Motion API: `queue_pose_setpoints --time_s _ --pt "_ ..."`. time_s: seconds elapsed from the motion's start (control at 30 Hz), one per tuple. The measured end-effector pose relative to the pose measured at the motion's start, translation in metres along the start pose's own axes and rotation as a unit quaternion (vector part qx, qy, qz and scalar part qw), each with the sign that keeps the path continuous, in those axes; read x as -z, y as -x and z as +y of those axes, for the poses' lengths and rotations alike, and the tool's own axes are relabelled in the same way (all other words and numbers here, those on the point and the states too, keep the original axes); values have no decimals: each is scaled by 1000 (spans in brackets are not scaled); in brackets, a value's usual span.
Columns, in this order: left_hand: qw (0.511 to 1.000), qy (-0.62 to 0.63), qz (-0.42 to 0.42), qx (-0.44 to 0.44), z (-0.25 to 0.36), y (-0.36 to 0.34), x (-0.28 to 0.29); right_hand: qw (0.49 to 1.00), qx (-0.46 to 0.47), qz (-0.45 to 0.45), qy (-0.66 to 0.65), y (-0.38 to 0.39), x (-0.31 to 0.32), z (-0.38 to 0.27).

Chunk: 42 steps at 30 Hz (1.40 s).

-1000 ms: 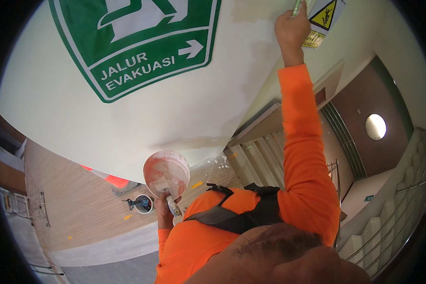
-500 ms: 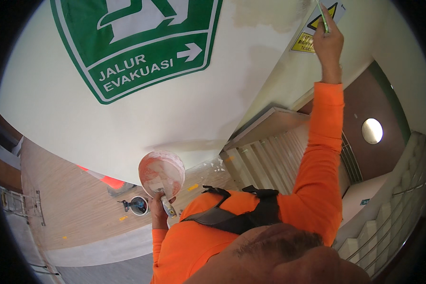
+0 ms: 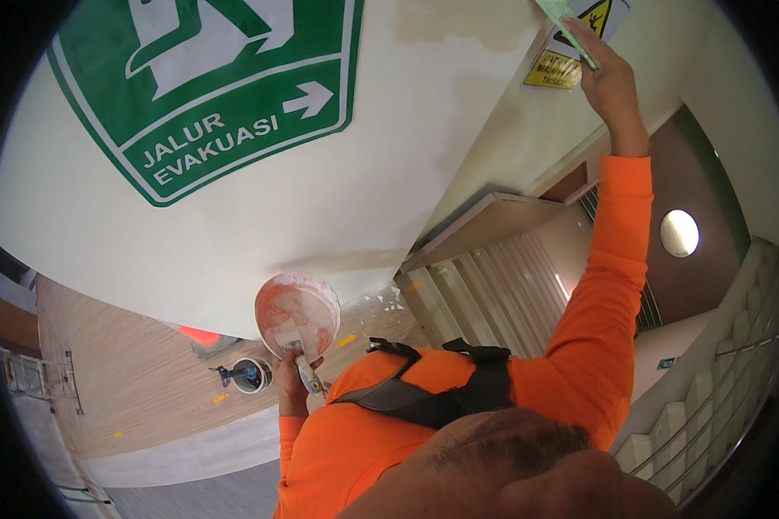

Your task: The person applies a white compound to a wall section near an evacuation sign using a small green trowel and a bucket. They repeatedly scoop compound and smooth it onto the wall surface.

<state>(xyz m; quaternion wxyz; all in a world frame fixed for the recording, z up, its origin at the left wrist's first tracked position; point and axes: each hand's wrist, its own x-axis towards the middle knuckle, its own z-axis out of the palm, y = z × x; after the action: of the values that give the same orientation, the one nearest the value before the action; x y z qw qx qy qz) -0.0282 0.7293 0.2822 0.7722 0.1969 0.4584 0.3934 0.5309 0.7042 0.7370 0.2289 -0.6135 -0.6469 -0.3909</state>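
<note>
My left hand [image 3: 292, 372] is closed at the near rim of a round, pinkish bowl [image 3: 269, 292] smeared with pale paste. A putty knife [image 3: 308, 375] lies across that rim, its blade down in the paste and its handle against my fingers. High at the right, my right hand [image 3: 610, 86] is closed around a flat, light-green spreader [image 3: 564, 30]. The spreader is up at the corner edge of the white wall [image 3: 363, 199], and its far end runs out of view. Damp-looking, darker patches mark the wall left of it.
A green sign [image 3: 234, 112] with a white arrow is on the wall; a yellow warning sign [image 3: 556, 69] is beside my right hand. Below are a bucket [image 3: 253, 375] with dark contents, white flakes on the floor [image 3: 147, 363], stairs [image 3: 493, 298] and a metal railing [image 3: 736, 394].
The green sign has shifted left and down in view. My right hand has moved slightly right and down, and more of the spreader's face shows. My left hand still holds the bowl.
</note>
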Motion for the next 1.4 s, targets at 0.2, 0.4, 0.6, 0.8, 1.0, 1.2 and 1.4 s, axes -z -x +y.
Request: queue_pose_setpoints --time_s 0.2,0.4,0.6,0.8,1.0,1.2,1.4 --pt "1000 -4 8 7 -26 5 -18 998 -20 -46 30 49 -4 9" --pt "1000 -13 -5 14 -46 17 -31 997 -75 27 -2 20 48 39" --pt "999 -31 2 -12 -57 47 -88 999 7 32 -5 -30 93 55" --pt "1000 -23 3 -4 -81 52 -121 994 -86 -54 -52 -8 103 63" --pt "999 -30 -22 -7 -103 47 -166 991 -30 -131 1 55 63 140" --pt "999 -33 -18 -6 -148 64 -217 993 84 -46 72 96 77 205" --pt "999 -36 -19 -3 -207 73 -322 958 209 30 193 112 65 349"
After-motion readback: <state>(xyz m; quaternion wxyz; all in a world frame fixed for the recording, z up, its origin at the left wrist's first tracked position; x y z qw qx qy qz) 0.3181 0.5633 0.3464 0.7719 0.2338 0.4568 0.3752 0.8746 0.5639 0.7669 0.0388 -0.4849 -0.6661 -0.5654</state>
